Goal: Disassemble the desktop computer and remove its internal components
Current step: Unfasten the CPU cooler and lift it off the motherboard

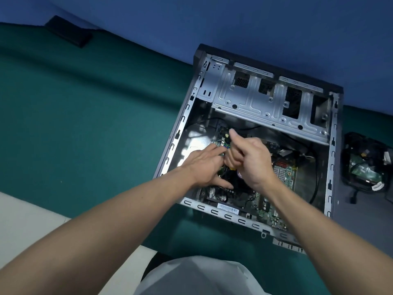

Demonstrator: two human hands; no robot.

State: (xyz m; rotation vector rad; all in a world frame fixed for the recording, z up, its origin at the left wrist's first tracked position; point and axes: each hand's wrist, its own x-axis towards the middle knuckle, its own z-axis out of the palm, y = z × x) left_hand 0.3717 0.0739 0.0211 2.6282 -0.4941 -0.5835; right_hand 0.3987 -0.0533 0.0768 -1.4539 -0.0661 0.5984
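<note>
Reaching hands (204, 165) (251, 160) into boxy, slotted sheet-metal case (251, 103).

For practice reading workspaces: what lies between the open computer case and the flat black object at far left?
Only bare green mat runs from the flat black object to the computer case, seen in the head view.

Green cloth (85, 103) over table, blue wall (234, 18) behind. Flat black box (69, 31) far left by wall. White fabric (197, 275) at btm ctr.
</note>
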